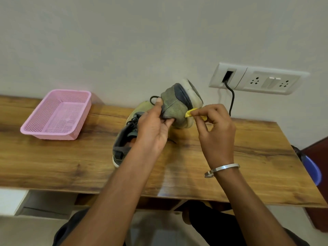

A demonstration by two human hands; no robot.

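The left hand (154, 128), at the centre of the frame, grips a raised shoe (177, 105). Its thumb lies on the grey-green upper beside a loop of black lace, and its fingers are curled underneath.

Far to the left, a pink mesh basket (56, 114) sits on the wooden worktop (53, 162), well apart from both hands. Nearer the centre a second shoe (122, 141) lies flat on the worktop, partly hidden behind the left wrist and forearm.

The raised shoe is held off the wood, just above and to the right of the left hand. It is tipped so that its pale sole faces the wall at the upper right.

Against its lower right edge sits a small yellow cloth (190, 113), touching the shoe. The right hand (214, 128) pinches the cloth between thumb and forefinger, with the other fingers loosely curled behind. A metal bangle (221, 169) circles that wrist.

Above the right hand, a white socket plate (257, 80) is fixed to the wall. A black cable (231, 98) drops from it behind the worktop.
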